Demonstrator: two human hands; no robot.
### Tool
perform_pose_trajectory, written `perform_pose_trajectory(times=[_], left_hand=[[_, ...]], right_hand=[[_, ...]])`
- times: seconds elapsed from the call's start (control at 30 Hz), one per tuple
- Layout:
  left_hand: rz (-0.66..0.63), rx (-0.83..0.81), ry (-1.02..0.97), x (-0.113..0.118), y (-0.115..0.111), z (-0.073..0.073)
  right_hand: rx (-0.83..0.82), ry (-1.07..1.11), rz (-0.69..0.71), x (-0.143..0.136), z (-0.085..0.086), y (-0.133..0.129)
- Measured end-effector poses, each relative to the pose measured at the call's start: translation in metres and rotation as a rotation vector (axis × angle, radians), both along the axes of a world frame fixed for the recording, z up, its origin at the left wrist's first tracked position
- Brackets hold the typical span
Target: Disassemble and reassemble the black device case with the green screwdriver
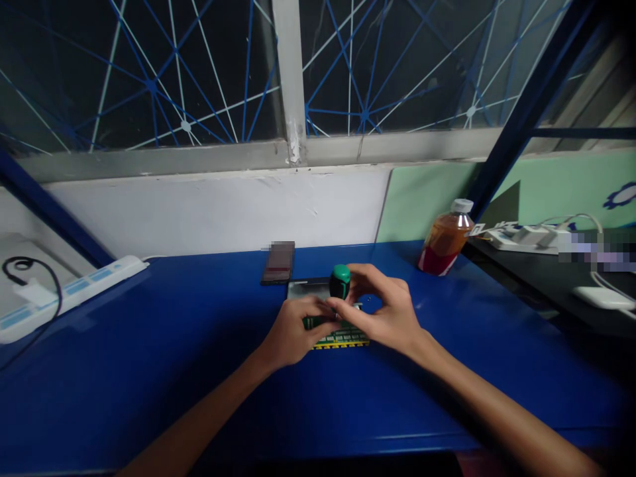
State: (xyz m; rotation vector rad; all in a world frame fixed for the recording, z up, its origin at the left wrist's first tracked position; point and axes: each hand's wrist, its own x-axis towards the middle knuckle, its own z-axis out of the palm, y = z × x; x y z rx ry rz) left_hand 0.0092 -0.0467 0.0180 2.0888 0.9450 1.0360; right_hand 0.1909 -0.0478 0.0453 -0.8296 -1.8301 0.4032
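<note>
A screwdriver with a green and black handle (340, 282) stands roughly upright, its tip pointing down at a green circuit board (342, 338) with a yellow-marked front edge. My right hand (387, 305) is closed around the handle, thumb in front and fingers curled behind. Over the board's left part, my left hand (295, 331) has its thumb and fingers drawn together near the shaft; what they pinch is hidden. The shaft's lower end is mostly covered by my fingers. Behind the board lies a flat grey panel (308, 289), partly hidden by my left hand.
A dark phone (279, 263) lies behind the board on the blue table (213, 411). Tiny bits, perhaps screws (368, 299), lie beside my right hand. A drink bottle (446, 238) stands at the back right. Power strips (74, 295) with cables sit on both sides.
</note>
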Motion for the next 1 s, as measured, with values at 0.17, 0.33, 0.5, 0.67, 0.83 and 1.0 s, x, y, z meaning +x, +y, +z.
perform_pose_trajectory(times=[0.17,0.33,0.5,0.67,0.83,1.0], left_hand=[[-0.009,-0.004,0.044,0.001,0.000,0.000],[-0.033,-0.012,0.055,0.000,0.001,0.000],[-0.046,0.031,0.106,-0.002,0.002,0.001],[-0.012,0.150,0.134,-0.004,0.008,0.002],[-0.107,0.191,0.197,-0.006,0.021,0.009],[-0.230,0.127,0.201,-0.007,0.028,0.013]], right_hand=[[-0.003,-0.105,0.043,0.007,0.007,0.004],[0.020,-0.242,0.095,0.010,0.024,0.007],[0.000,-0.278,0.115,0.006,0.020,0.006],[0.072,-0.245,0.058,0.003,0.010,0.006],[0.123,-0.241,0.050,0.001,0.009,0.008],[0.121,-0.273,0.083,0.000,0.012,0.011]])
